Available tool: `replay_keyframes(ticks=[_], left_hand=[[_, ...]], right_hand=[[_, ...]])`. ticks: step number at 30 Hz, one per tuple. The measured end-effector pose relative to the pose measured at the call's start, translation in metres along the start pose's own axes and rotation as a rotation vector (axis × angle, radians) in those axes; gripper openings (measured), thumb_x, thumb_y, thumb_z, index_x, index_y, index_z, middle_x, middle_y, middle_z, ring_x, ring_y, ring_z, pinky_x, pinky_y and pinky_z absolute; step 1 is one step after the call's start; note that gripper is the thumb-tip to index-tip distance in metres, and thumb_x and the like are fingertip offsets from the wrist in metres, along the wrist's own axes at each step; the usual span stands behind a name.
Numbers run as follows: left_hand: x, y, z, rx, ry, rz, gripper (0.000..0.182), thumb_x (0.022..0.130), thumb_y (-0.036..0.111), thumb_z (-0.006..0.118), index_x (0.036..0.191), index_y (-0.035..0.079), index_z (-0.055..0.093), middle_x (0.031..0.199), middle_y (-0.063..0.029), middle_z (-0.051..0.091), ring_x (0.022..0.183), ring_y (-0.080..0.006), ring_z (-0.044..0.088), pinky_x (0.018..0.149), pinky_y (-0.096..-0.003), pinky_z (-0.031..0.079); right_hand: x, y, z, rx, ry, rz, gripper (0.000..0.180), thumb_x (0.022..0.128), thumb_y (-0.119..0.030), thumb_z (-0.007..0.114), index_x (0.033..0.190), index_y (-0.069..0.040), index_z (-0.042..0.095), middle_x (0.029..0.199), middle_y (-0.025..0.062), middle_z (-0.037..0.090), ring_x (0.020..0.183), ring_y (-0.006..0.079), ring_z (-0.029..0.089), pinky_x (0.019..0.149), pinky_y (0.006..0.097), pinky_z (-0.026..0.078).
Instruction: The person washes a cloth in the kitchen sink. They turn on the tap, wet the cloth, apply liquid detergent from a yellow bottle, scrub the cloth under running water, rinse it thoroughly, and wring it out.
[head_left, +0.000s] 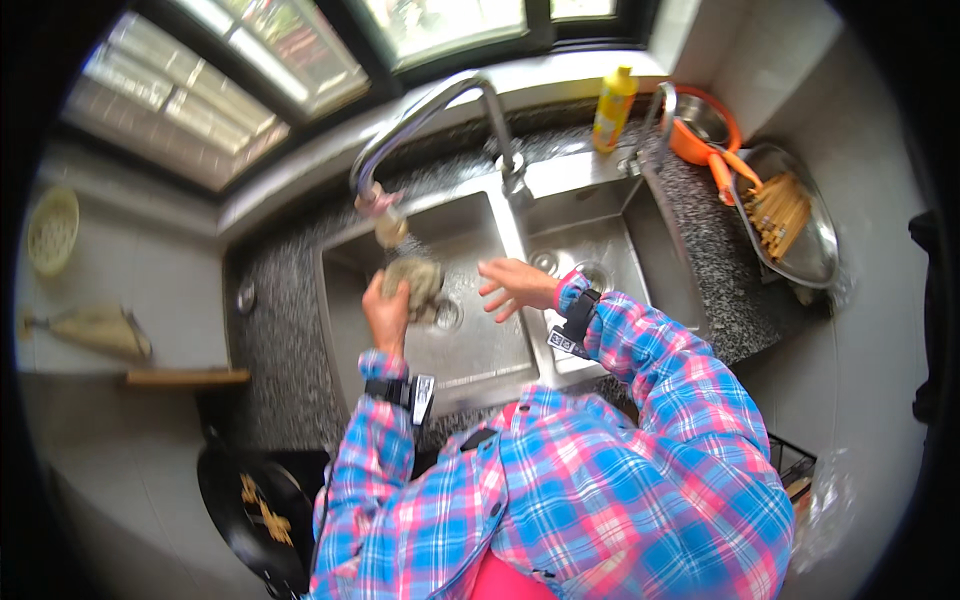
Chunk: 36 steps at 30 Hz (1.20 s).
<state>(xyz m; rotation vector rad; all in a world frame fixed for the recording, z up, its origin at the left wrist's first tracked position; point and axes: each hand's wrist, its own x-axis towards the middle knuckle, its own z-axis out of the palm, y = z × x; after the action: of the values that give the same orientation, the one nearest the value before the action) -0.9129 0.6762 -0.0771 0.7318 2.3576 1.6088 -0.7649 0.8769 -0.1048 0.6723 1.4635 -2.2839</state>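
My left hand (387, 310) grips a crumpled grey-green cloth (414, 285) over the left basin of a stainless steel double sink (477, 360). Just above the cloth is the end of the curved chrome faucet (420, 112), where water seems to spray from a pale nozzle (391, 229). My right hand (517, 286) holds nothing; its fingers are spread above the left basin near the divider. Part of the drain (448, 315) shows beside the cloth.
A yellow bottle (615, 109) stands behind the right basin. An orange-handled strainer (694, 146) and a metal tray (823, 255) with wooden chopsticks (781, 214) lie to the right. At lower left is a black pan (232, 517) with food pieces. Windows rise behind the sink.
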Motion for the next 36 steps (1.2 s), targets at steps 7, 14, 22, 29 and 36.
replay_keyframes(ticks=[7,14,22,29,36], left_hand=[[-0.004,0.041,0.010,0.016,-0.085,0.066,0.031,0.074,-0.010,0.052,0.102,0.002,0.060,0.104,-0.0095,0.063,0.099,-0.0170,0.060,0.086,-0.0293,0.047],[-0.016,0.033,0.031,0.234,0.055,0.311,0.013,0.084,0.012,0.061,0.088,0.001,0.057,0.094,-0.0150,0.059,0.089,-0.0314,0.059,0.080,-0.0380,0.044],[0.051,-0.050,0.026,0.368,0.221,0.131,0.024,0.092,0.019,0.052,0.079,-0.001,0.050,0.077,-0.0243,0.053,0.075,-0.0436,0.052,0.064,-0.0506,0.040],[0.065,-0.073,-0.014,0.125,0.235,-0.392,0.040,0.088,0.035,0.061,0.071,0.000,0.050,0.064,-0.0163,0.057,0.059,-0.0284,0.057,0.060,-0.0407,0.047],[0.055,-0.059,0.001,0.131,-0.148,0.003,0.050,0.071,0.002,0.069,0.118,0.008,0.051,0.107,-0.0113,0.060,0.094,-0.0235,0.062,0.085,-0.0336,0.049]], right_hand=[[0.064,-0.020,0.077,0.849,-0.483,-0.242,0.061,0.092,-0.057,0.041,0.119,-0.003,0.049,0.121,0.0166,0.054,0.116,0.0311,0.049,0.097,0.0575,0.038],[0.104,-0.014,0.095,1.044,-0.396,-0.250,0.057,0.095,-0.046,0.037,0.119,0.005,0.047,0.123,0.0207,0.053,0.116,0.0311,0.052,0.099,0.0479,0.041],[0.101,-0.002,0.100,0.602,-0.052,-0.278,0.022,0.093,-0.009,0.038,0.106,0.000,0.053,0.107,0.0112,0.059,0.100,0.0250,0.058,0.090,0.0392,0.048],[0.113,-0.024,0.046,0.362,0.297,-0.298,0.020,0.095,-0.022,0.050,0.107,-0.006,0.056,0.097,0.0049,0.062,0.090,0.0184,0.061,0.084,0.0401,0.051],[0.137,-0.050,0.052,-0.017,0.096,-0.587,0.028,0.089,-0.020,0.060,0.109,0.000,0.060,0.099,0.0054,0.063,0.082,0.0128,0.060,0.072,0.0255,0.048]])
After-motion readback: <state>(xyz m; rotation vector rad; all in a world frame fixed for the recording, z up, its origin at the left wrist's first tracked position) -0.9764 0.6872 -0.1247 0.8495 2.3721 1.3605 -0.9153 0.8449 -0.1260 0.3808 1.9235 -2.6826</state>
